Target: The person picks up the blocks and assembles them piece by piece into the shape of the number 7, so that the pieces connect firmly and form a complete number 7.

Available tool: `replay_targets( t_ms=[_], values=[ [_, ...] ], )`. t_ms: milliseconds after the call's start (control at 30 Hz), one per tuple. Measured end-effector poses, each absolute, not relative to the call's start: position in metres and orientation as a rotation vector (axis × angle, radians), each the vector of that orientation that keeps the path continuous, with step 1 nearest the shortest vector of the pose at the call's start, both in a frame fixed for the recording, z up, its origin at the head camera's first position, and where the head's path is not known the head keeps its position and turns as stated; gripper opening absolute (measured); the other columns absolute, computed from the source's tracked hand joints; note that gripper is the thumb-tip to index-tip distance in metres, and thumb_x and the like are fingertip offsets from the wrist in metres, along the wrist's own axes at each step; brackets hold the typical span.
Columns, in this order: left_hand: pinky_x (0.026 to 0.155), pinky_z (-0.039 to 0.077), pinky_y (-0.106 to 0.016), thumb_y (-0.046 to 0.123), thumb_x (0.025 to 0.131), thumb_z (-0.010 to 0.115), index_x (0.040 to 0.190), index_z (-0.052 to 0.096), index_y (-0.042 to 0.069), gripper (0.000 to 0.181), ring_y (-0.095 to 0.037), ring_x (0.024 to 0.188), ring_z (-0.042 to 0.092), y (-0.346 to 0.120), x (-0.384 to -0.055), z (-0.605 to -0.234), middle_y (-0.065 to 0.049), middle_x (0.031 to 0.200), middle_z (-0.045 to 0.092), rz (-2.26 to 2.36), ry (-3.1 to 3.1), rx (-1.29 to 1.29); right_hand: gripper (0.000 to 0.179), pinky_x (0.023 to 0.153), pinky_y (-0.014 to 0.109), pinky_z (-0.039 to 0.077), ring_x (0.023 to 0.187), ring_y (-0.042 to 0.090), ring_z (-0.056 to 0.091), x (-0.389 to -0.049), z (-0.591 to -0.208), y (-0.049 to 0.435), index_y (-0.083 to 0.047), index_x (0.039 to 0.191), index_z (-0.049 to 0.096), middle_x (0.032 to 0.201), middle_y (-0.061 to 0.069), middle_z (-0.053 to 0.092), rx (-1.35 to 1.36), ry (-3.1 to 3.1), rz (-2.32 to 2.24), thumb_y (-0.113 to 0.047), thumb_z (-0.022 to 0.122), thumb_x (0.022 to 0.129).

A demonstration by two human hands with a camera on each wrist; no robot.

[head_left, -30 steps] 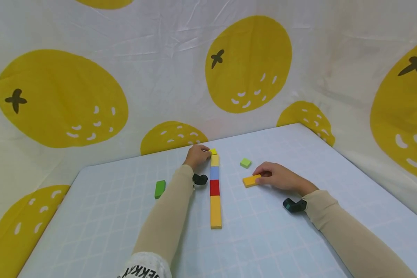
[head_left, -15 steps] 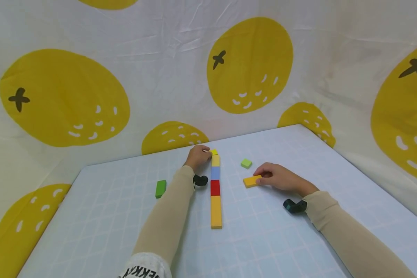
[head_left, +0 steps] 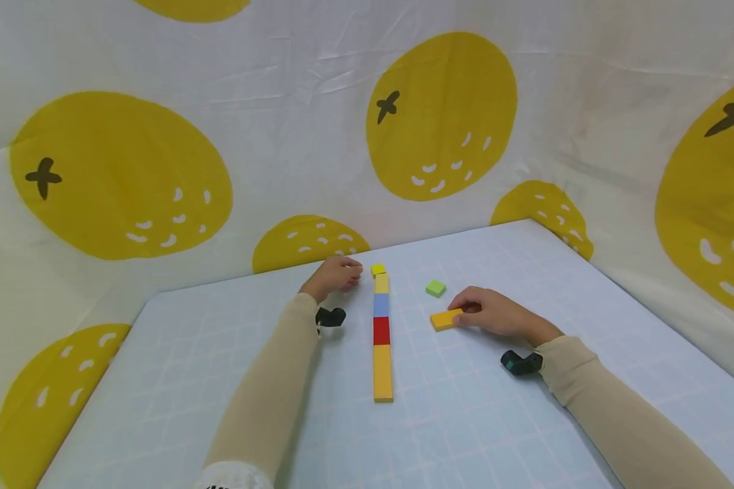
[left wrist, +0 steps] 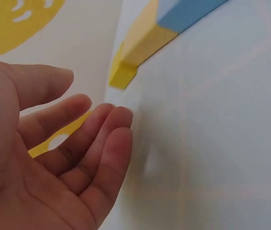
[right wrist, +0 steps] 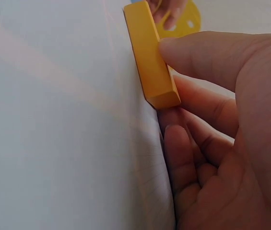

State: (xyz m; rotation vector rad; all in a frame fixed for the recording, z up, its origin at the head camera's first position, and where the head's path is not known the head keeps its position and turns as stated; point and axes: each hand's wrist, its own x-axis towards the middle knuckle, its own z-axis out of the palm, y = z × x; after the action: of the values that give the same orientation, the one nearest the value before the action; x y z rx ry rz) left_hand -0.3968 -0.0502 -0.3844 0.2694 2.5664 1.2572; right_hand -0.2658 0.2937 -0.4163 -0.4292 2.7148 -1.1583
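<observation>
Head view: which step?

Apparently extending the row [head_left: 382, 331]. Left hand [head_left: 333, 276]: empty, fingers loose, beside yellow block [head_left: 378, 269] at far end. Right hand [head_left: 494, 312]: pinching orange block [head_left: 444, 320], right of row.

Next? Room?

Probably lift orange block, clearing green block [head_left: 436, 288]. Table [head_left: 465, 421]: far edge near yellow block; nearside open.

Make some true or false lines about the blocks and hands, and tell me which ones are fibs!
1. The right hand holds an orange block. True.
2. The left hand pinches the red block. False: the left hand holds nothing.
3. The blue block sits between the red block and the pale yellow block. True.
4. The light green block touches the blue block. False: it lies by itself.
5. The bright yellow block is farther away than the red block. True.
</observation>
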Motion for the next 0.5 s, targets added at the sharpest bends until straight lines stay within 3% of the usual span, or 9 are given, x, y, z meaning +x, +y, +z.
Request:
replay_targets(
  t_ms=[233,500],
  values=[
    [0.097,0.051,-0.039,0.031,0.104,0.056,0.135,0.06,0.003,0.042,-0.028,0.106,0.065,-0.092,-0.378,-0.37,-0.015,0.121,0.066,1.282,2.544,0.328,0.031,0.089,0.038,0.044,0.103,0.024,0.051,-0.266,-0.416,0.294,-0.017,0.117,0.066,0.112,0.003,0.06,-0.401,2.714,-1.153,-0.036,0.072,0.093],
    [0.098,0.05,-0.044,0.035,0.103,0.057,0.136,0.06,0.005,0.044,-0.03,0.109,0.064,-0.143,-0.352,-0.363,-0.014,0.123,0.067,1.169,2.645,0.383,0.028,0.084,0.036,0.043,0.098,0.023,0.05,-0.265,-0.416,0.293,-0.014,0.115,0.066,0.107,0.003,0.06,-0.454,2.718,-1.161,-0.031,0.072,0.093]
  ],
)
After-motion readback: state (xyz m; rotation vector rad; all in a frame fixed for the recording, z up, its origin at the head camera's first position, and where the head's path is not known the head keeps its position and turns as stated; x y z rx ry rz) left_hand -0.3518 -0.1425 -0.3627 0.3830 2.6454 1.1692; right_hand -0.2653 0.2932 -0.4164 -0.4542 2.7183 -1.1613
